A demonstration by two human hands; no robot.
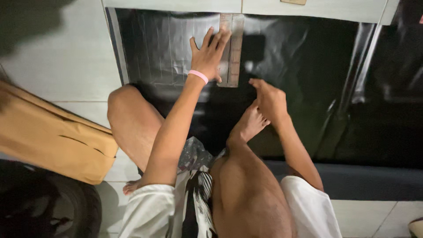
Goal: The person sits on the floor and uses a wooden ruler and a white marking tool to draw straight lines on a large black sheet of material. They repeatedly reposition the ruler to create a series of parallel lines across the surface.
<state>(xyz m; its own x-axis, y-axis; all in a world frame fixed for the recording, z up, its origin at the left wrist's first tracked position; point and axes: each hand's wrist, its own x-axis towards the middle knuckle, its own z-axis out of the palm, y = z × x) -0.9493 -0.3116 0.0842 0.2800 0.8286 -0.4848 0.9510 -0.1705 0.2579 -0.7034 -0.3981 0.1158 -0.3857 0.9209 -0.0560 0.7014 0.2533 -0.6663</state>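
Person sits on a pale tiled floor point(66, 66), knees up, white sleeves and patterned shorts nearest the camera. Tan cardboard piece point(53, 136) lies at the person's left, a dark tyre-like round thing point(39, 207) just below it; neither is touched.

Bare foot point(249, 125) rests on the black sheet point(299, 66), likely as a weight so the glossy material stays put.

Right hand point(269, 99) sits just beyond that foot, low on the sheet, fingers curled in. Looks loosely clenched, but I can't tell whether it pinches a small tool or just the sheet; the fingertips are hidden.

Left hand point(209, 55), pink wristband point(198, 76) on the wrist, is farther out: flat, fingers spread, palm down. It grips nothing and presses on the wooden ruler point(232, 48), which lies upright along the sheet's middle. The spread fingers probably stop the straightedge sliding.

Left of the ruler the sheet shows faint grid-like creases; right of it the sheet is smooth and shiny, with a fold ridge at far right.

A pale board edge point(264, 6) runs along the far side, touching the sheet's top.
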